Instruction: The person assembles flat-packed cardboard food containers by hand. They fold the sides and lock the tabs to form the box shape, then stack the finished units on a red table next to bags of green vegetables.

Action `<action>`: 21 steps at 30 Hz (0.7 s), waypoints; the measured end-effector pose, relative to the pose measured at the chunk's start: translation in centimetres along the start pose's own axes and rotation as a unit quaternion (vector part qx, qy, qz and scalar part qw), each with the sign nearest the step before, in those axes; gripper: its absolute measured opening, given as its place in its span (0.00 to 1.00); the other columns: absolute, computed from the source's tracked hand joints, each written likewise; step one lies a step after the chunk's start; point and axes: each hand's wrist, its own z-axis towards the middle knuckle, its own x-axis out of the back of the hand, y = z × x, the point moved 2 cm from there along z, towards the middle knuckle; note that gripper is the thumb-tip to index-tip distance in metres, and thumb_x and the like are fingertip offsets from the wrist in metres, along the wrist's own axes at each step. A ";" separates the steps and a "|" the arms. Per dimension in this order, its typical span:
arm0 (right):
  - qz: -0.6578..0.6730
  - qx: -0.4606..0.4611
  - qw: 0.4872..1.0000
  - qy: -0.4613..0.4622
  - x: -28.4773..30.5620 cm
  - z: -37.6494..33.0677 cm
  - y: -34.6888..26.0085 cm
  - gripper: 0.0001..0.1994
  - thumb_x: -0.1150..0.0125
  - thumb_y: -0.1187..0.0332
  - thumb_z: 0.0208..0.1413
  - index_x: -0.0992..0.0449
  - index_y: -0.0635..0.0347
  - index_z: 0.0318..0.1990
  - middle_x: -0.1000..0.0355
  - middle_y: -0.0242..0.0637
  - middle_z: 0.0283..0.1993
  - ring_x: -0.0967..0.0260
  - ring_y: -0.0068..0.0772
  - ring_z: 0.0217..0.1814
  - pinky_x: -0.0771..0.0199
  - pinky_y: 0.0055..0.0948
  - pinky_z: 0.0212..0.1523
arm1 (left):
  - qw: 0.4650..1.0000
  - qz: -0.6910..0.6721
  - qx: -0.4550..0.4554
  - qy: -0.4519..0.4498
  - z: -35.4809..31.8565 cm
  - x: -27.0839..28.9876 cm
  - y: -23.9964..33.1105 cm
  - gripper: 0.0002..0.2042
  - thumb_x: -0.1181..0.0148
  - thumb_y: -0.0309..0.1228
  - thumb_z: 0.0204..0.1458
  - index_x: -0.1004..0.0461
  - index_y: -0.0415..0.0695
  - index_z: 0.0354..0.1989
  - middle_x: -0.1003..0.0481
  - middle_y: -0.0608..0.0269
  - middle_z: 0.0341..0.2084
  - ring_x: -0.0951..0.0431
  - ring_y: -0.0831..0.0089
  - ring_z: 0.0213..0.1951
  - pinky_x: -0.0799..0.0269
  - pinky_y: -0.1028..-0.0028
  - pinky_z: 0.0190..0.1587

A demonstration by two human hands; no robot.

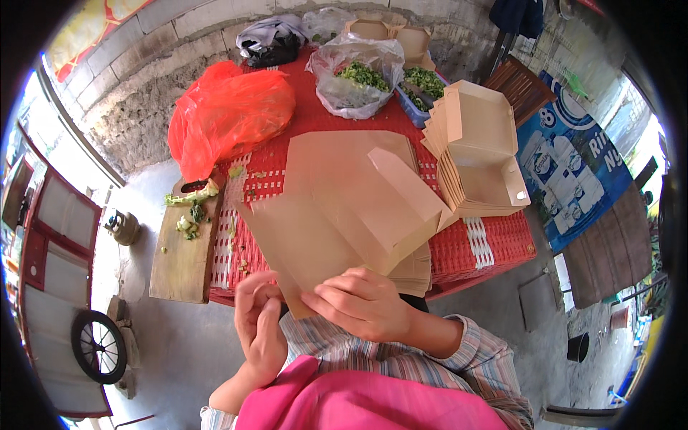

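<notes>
Cardboard box blank (344, 215): plain brown kraft board, partly folded, one flap already standing up as a wedge on its right side, rest still flat. Held low over the near edge of the red table (494, 247), tilted toward the person, above a flat stack of blanks (412, 272).

Left hand (259, 330): fingers curled at the blank's lower left corner, gripping its edge. Right hand (362, 304): closed over the lower edge, fingers bent, pinching the board. Both hands hold the same blank.

Counts:
- 1 blank in hand.
- 1 flat stack of blanks under it; sheet count unreadable.
- 1 nested stack of finished open boxes (476, 154) at right on the table, lids up; count in stack unreadable.
- 2 more open boxes (390, 32) at the far edge.
- 1 orange plastic bag (229, 115), full, far left of the table.
- 1 clear plastic bag of chopped greens (356, 79), beside a blue tray of greens (423, 89).
- 1 wooden cutting board (183, 247) off the table's left edge, with vegetable scraps (190, 208) and a knife (193, 186) on it.
- 1 dark cloth bundle (271, 41) at the back.
</notes>
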 end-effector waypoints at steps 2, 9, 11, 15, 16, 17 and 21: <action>0.003 0.004 0.998 0.056 2.0 0.2 0.5 0.17 0.39 0.72 0.45 0.21 0.64 0.45 0.28 0.32 0.42 0.28 0.29 0.43 0.27 0.28 0.40 | 0.993 0.047 -0.104 0.025 0.2 0.0 -0.1 0.26 0.46 0.22 0.56 0.46 0.41 0.63 0.30 0.56 0.47 0.28 0.71 0.46 0.31 0.70 0.48; 0.153 -0.098 0.946 0.268 9.7 1.0 1.5 0.09 0.39 0.77 0.51 0.22 0.65 0.41 0.28 0.42 0.40 0.29 0.39 0.36 0.25 0.37 0.37 | 0.975 0.119 -0.187 0.002 5.2 -0.4 -1.6 0.43 0.33 0.21 0.46 0.54 0.42 0.69 0.45 0.49 0.66 0.47 0.60 0.69 0.51 0.59 0.69; 0.179 -0.106 0.912 0.353 9.4 1.0 2.7 0.09 0.37 0.79 0.51 0.24 0.64 0.41 0.29 0.43 0.42 0.30 0.39 0.38 0.26 0.36 0.42 | 0.974 0.129 -0.170 -0.070 6.9 -0.7 -0.4 0.35 0.32 0.20 0.46 0.43 0.38 0.63 0.37 0.50 0.61 0.38 0.61 0.64 0.44 0.62 0.66; -0.117 -0.196 0.913 0.337 9.8 -0.5 5.2 0.19 0.37 0.84 0.49 0.28 0.62 0.50 0.32 0.45 0.49 0.32 0.37 0.46 0.31 0.29 0.50 | 0.985 0.114 -0.124 0.020 8.2 -0.9 0.8 0.11 0.35 0.19 0.50 0.25 0.32 0.41 0.20 0.54 0.40 0.21 0.67 0.46 0.29 0.71 0.52; -0.013 -0.266 0.894 0.361 9.4 -1.4 6.2 0.23 0.37 0.84 0.49 0.32 0.62 0.54 0.33 0.45 0.50 0.33 0.38 0.48 0.31 0.30 0.50 | 0.978 0.146 -0.140 0.048 8.4 -1.5 1.7 0.08 0.36 0.20 0.51 0.24 0.32 0.39 0.19 0.54 0.38 0.20 0.68 0.43 0.27 0.72 0.50; 0.091 -0.330 0.859 0.380 9.0 -2.2 7.4 0.28 0.37 0.84 0.49 0.35 0.63 0.59 0.34 0.45 0.52 0.34 0.38 0.50 0.31 0.31 0.51 | 0.927 0.258 -0.269 0.044 8.2 -2.0 2.8 0.08 0.40 0.22 0.53 0.23 0.32 0.40 0.18 0.52 0.36 0.18 0.67 0.41 0.26 0.72 0.48; 0.064 -0.352 0.868 0.343 7.6 -2.8 7.9 0.44 0.35 0.83 0.49 0.54 0.61 0.70 0.44 0.46 0.61 0.34 0.40 0.54 0.29 0.33 0.50 | 0.703 0.548 -0.453 0.026 7.4 -4.9 4.7 0.10 0.43 0.23 0.53 0.20 0.42 0.42 0.18 0.56 0.43 0.20 0.66 0.51 0.31 0.68 0.57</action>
